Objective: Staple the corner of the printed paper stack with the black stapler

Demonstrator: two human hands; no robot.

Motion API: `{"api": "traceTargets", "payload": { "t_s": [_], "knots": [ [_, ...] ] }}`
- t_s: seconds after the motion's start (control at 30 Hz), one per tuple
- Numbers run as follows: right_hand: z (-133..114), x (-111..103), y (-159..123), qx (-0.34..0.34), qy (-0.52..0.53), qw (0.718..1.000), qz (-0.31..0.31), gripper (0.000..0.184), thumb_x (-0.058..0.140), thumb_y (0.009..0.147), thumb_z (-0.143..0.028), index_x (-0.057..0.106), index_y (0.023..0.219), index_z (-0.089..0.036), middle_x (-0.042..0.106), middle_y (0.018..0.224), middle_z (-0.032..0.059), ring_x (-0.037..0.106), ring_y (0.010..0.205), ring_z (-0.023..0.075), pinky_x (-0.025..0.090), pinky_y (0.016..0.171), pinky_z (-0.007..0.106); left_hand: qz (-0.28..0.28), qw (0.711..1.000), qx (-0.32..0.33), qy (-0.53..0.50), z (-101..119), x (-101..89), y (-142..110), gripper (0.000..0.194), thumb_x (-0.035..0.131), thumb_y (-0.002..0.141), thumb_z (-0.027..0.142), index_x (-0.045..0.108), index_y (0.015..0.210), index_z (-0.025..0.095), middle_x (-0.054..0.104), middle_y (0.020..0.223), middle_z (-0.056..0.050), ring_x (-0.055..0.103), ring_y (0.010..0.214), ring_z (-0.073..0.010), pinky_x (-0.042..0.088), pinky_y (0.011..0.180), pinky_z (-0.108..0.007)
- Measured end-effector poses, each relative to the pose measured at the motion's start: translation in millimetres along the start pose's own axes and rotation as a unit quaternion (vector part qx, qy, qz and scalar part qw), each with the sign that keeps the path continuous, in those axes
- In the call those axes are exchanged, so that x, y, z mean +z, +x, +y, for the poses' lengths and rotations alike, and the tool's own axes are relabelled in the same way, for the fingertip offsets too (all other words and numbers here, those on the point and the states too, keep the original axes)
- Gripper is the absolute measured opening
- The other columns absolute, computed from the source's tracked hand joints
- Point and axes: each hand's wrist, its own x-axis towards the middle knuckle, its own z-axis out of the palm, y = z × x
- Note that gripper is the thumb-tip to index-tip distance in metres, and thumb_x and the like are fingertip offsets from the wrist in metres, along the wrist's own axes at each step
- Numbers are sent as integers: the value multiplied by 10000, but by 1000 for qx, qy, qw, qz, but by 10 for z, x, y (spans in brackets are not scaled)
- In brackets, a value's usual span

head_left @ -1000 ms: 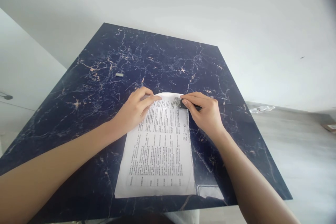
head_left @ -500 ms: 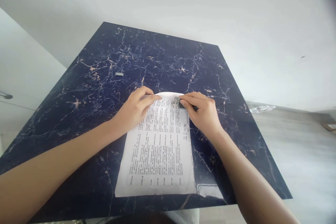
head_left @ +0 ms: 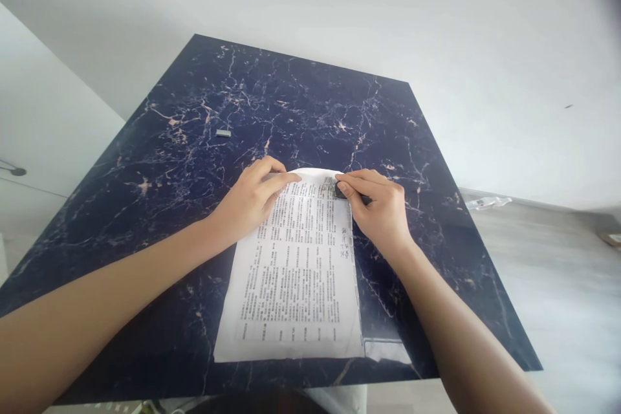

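- The left forearm (head_left: pixel 140 272) slants in from the lower left, nearly straight, to the far left part of the printed sheet (head_left: pixel 295 272).
- The left hand (head_left: pixel 250 194) is palm down, its wrist nearly in line with the forearm and its knuckles raised; 1 digit reaches rightward over the sheet's far end, while others curl at its edge. I cannot tell whether this grip pinches the paper or only presses on it.
- The right forearm (head_left: pixel 451 304) rises from the lower right, leaning inward to the sheet's far right corner.
- The right hand (head_left: pixel 381 204) is turned toward the left hand, fingers bent and bunched. Its grip is closed on a small black object (head_left: pixel 367 199), the thumb lying over it and a finger stretched along its far side.
- The black object overlaps the sheet's far right corner, beside a block of dark print.
- The sheet lies lengthwise on the dark veined bench (head_left: pixel 301 103), its near end close to the bench's near edge, its far end bowed slightly; handwriting runs by its right side.
- A small pale bar (head_left: pixel 223 133) rests on the bench, beyond the left hand and apart from the sheet.
- Clear plastic (head_left: pixel 490 202) lies right of the bench, by the wall.
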Motion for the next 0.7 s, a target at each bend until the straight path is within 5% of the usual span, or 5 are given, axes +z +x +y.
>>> {"api": "traceTargets", "payload": {
  "t_s": [0.7],
  "knots": [
    [-8,62,0,-21,-70,997,-37,306,528,1057,-275,833,1042,-289,781,1002,54,695,938,250,540,859,470,3,1000,-7,-7,-2,22,-2,356,483,1053,84,662,1314,248,600,1163,-92,612,1072,-237,543,943,-456]
  ]
}}
